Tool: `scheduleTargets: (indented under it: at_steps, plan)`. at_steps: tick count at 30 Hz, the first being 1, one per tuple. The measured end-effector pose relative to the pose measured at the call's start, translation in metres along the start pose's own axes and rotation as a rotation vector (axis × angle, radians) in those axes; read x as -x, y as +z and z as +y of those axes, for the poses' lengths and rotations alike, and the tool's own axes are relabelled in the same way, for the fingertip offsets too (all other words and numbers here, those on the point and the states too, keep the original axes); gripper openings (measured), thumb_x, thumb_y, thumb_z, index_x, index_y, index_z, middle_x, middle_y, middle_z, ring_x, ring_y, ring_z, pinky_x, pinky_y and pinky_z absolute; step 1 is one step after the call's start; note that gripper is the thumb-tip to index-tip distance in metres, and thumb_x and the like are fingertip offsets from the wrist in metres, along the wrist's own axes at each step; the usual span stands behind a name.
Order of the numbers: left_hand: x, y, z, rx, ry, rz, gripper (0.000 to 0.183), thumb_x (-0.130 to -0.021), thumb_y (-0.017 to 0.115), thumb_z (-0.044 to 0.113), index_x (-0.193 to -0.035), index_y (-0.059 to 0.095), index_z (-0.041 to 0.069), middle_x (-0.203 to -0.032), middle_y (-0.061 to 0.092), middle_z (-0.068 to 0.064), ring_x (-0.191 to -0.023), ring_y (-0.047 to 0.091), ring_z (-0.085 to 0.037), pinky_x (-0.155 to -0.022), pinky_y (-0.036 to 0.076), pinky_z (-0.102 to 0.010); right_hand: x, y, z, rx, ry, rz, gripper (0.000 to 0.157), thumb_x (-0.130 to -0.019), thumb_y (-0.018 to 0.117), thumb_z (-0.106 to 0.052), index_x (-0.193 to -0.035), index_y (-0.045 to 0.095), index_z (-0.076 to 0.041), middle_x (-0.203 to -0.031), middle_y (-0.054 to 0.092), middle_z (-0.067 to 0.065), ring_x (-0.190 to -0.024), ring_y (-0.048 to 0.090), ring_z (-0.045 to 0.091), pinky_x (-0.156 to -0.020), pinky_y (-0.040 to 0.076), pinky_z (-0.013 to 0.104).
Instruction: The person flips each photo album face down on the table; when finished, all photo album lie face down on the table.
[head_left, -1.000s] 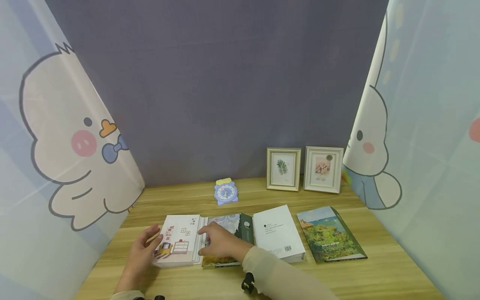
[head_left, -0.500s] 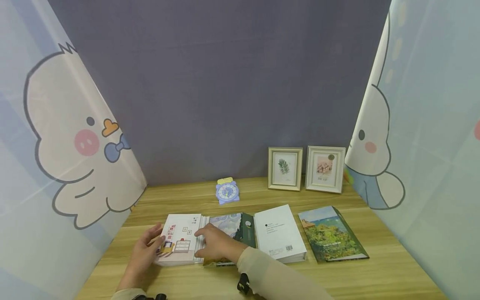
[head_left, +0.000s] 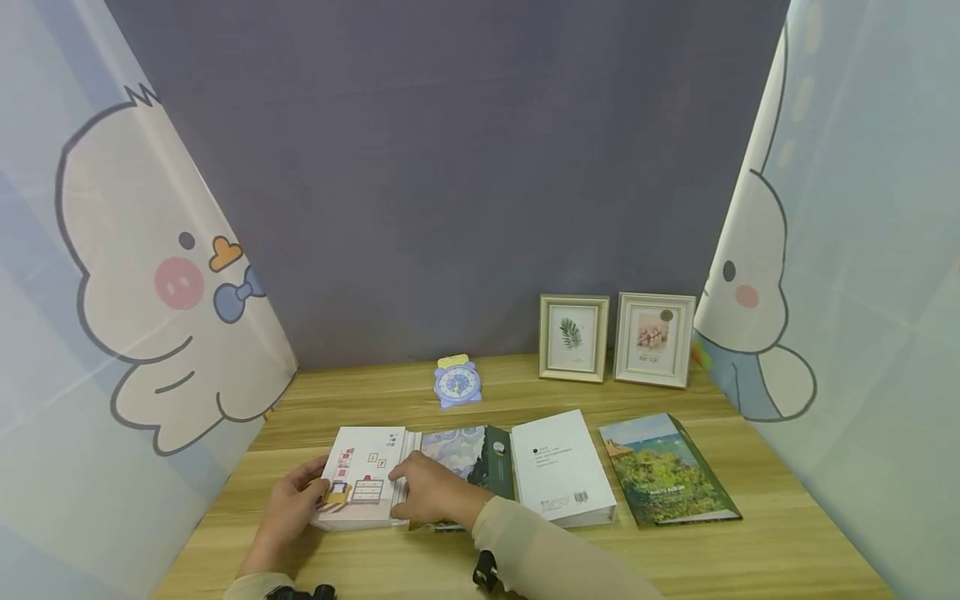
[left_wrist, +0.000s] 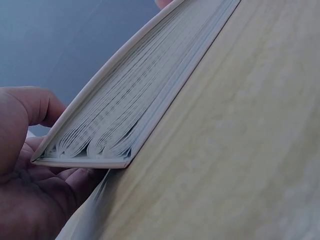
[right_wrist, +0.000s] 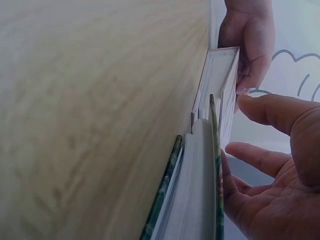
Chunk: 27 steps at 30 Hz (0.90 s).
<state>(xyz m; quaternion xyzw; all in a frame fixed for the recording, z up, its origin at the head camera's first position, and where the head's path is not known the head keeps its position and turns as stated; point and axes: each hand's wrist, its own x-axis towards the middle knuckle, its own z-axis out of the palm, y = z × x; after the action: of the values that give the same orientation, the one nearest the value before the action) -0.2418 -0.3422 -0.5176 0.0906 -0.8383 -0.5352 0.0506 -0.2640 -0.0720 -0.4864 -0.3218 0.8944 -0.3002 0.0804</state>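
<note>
A thick white photo album (head_left: 360, 479) with a drawing of a room on its cover lies at the left of the table. My left hand (head_left: 291, 504) grips its left edge; in the left wrist view the thumb is on the cover and the fingers (left_wrist: 75, 182) lie along the spine. My right hand (head_left: 431, 490) is spread loosely over a green album with a painted cover (head_left: 457, 450), fingertips at the white album's right edge. In the right wrist view, the green album's cover (right_wrist: 217, 175) overlaps the white one's pages.
To the right lie a white book with a barcode (head_left: 562, 467) and a landscape photo album (head_left: 667, 471). Farther back are a blue toy clock (head_left: 457, 383) and two standing picture frames, one gold-edged (head_left: 573, 337), one white (head_left: 654, 339). A grey curtain (head_left: 450, 183) hangs behind.
The right hand has shifted slightly left, closer over the white album's right edge. The left hand has settled against the album's left edge. The head view has turned slightly left.
</note>
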Motion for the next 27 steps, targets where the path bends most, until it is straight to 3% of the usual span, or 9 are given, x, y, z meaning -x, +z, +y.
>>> scheduleTargets:
  at_steps: [12,20,23,27]
  plan:
    - [-0.0004,0.0022,0.0005,0.07,-0.008,0.012,0.049,-0.102,0.058,0.003,-0.15,0.051,-0.006,-0.15,0.053,-0.027,-0.104,0.06,-0.003,-0.081,0.055,-0.019,0.0011,0.003,-0.001,0.014,0.005,0.006,0.05,-0.084,0.088,-0.026,-0.129,0.074,-0.01,-0.119,0.056,-0.005,-0.086,0.05,0.0,-0.081,0.05,0.017]
    - [-0.0011,-0.0032,-0.0001,0.142,-0.035,-0.019,0.053,-0.106,0.061,0.017,-0.155,0.047,0.001,-0.155,0.049,-0.02,-0.11,0.057,0.001,-0.088,0.049,-0.014,0.0011,0.0057,-0.0001,0.002,0.036,0.011,0.049,-0.085,0.087,-0.029,-0.131,0.073,-0.014,-0.124,0.054,-0.007,-0.089,0.051,0.0,-0.081,0.05,0.019]
    - [-0.001,-0.0045,0.0011,0.214,-0.028,-0.031,0.055,-0.107,0.062,0.02,-0.157,0.045,0.002,-0.154,0.052,-0.013,-0.112,0.057,0.002,-0.09,0.05,-0.015,0.0014,0.0056,-0.0005,-0.007,0.046,0.016,0.049,-0.086,0.086,-0.029,-0.131,0.073,-0.016,-0.126,0.053,-0.007,-0.088,0.051,0.0,-0.08,0.05,0.019]
    - [0.0005,-0.0039,0.0034,0.344,-0.006,-0.056,0.058,-0.108,0.061,0.02,-0.159,0.041,0.0,-0.138,0.059,0.009,-0.114,0.059,0.0,-0.092,0.054,-0.019,0.0021,0.0052,-0.001,-0.02,0.049,0.022,0.048,-0.086,0.086,-0.028,-0.131,0.073,-0.016,-0.127,0.053,-0.006,-0.085,0.051,0.0,-0.078,0.05,0.019]
